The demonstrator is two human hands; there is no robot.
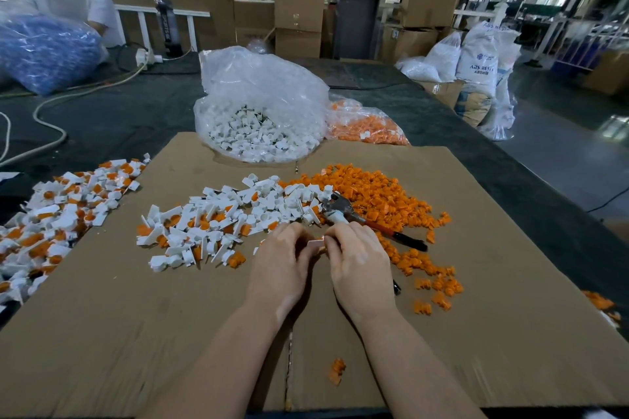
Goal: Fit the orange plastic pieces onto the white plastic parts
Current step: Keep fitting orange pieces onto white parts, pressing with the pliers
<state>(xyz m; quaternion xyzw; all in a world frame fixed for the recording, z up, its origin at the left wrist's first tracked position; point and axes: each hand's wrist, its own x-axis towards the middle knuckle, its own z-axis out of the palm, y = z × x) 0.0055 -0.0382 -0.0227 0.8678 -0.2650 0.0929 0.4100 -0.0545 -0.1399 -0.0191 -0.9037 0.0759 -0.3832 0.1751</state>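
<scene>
Pinching white part (pixel 316 243), between both hands

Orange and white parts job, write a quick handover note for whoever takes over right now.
Left hand and right hand: together pinching one white part, mid-fit.
Loose orange pieces: heap on the cardboard, right of centre.
Loose white parts: centre-left; more in the clear bag.
Done: assembled pile at the left edge.
Left: most of both heaps.
</scene>
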